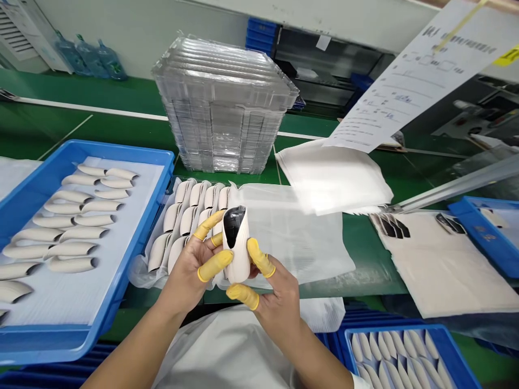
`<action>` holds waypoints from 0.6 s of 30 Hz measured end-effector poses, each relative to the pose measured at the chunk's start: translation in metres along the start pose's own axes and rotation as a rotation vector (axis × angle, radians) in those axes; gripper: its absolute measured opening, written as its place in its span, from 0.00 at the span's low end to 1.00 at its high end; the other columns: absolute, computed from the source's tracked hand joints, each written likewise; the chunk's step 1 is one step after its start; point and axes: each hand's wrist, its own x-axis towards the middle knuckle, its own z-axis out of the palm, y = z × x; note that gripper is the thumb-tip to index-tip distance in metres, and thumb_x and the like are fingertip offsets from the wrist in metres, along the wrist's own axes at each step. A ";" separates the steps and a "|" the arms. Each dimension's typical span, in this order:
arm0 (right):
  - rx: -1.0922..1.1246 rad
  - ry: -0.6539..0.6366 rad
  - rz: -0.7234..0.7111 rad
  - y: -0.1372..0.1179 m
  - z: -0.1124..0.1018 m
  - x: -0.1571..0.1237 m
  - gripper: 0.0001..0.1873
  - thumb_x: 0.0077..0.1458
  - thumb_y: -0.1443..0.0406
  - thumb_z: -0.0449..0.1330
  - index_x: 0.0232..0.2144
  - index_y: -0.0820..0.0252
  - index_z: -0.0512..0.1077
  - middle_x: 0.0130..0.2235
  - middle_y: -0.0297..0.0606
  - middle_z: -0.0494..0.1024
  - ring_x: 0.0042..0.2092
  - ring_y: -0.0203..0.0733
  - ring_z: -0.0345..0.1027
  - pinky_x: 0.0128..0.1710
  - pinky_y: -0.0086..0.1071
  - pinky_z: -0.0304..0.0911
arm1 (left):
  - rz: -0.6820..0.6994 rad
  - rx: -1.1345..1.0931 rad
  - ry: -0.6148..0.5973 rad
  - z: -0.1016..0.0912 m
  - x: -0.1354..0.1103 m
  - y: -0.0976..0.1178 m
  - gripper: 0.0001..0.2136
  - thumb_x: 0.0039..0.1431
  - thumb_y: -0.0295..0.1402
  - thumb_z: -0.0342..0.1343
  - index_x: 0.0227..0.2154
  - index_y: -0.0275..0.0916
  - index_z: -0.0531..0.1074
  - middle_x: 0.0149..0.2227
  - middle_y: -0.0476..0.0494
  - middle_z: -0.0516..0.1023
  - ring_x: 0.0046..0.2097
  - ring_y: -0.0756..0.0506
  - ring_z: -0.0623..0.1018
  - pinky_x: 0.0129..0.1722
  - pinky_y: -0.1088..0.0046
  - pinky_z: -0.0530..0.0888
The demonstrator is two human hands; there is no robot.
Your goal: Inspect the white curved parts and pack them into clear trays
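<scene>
Shell, white and curved, with a glossy black patch at its upper end, is held up above the bench between both hands! It is pinched from either side: one flank is gripped by the left hand, the other by the right hand, and yellow finger cots are pressed against it. Just behind, a packed group of matching shells is seen lying beside a translucent plastic sheet. Further shells are laid out in rows on a blue tray at left, while white curved pieces are lined up in another blue tray at lower right. A tall stack of clear plastic trays is piled beyond, and a printed sheet is hung overhead at right.
</scene>
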 end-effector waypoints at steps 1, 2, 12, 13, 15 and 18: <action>0.003 -0.002 -0.001 0.000 0.000 0.000 0.32 0.56 0.52 0.64 0.62 0.41 0.65 0.32 0.32 0.71 0.31 0.36 0.67 0.32 0.30 0.71 | -0.028 -0.021 -0.012 -0.002 0.001 0.000 0.38 0.51 0.39 0.67 0.65 0.49 0.58 0.43 0.43 0.82 0.41 0.41 0.82 0.43 0.64 0.78; 0.014 -0.002 0.002 -0.001 0.001 0.000 0.31 0.56 0.53 0.64 0.61 0.41 0.65 0.31 0.31 0.71 0.31 0.36 0.67 0.32 0.30 0.71 | -0.052 -0.051 -0.029 -0.003 0.002 -0.001 0.38 0.51 0.41 0.67 0.65 0.48 0.59 0.41 0.43 0.82 0.40 0.42 0.82 0.44 0.63 0.78; 0.013 -0.024 -0.011 -0.008 -0.004 -0.010 0.26 0.55 0.70 0.67 0.52 0.38 0.74 0.34 0.34 0.73 0.35 0.40 0.73 0.38 0.35 0.73 | -0.161 -0.361 -0.246 -0.010 0.003 -0.033 0.21 0.46 0.47 0.66 0.43 0.44 0.76 0.41 0.40 0.79 0.39 0.40 0.81 0.51 0.51 0.74; 0.011 -0.045 -0.020 -0.011 -0.005 -0.011 0.26 0.55 0.70 0.67 0.53 0.37 0.74 0.35 0.34 0.74 0.35 0.41 0.73 0.39 0.36 0.73 | -0.169 -0.359 -0.273 -0.010 0.003 -0.035 0.21 0.46 0.49 0.65 0.41 0.45 0.76 0.40 0.41 0.79 0.38 0.40 0.81 0.52 0.50 0.74; 0.008 -0.062 -0.054 -0.016 -0.006 -0.013 0.28 0.55 0.71 0.66 0.54 0.37 0.72 0.35 0.35 0.75 0.35 0.42 0.72 0.39 0.39 0.73 | -0.188 -0.333 -0.315 -0.010 0.002 -0.037 0.21 0.45 0.52 0.64 0.39 0.46 0.77 0.36 0.41 0.78 0.36 0.40 0.80 0.51 0.49 0.73; -0.002 -0.059 -0.090 -0.019 -0.008 -0.015 0.31 0.55 0.71 0.66 0.56 0.37 0.70 0.37 0.36 0.76 0.36 0.42 0.72 0.39 0.39 0.73 | -0.194 -0.320 -0.347 -0.009 0.002 -0.037 0.21 0.42 0.53 0.65 0.37 0.46 0.78 0.30 0.43 0.77 0.35 0.39 0.80 0.50 0.49 0.73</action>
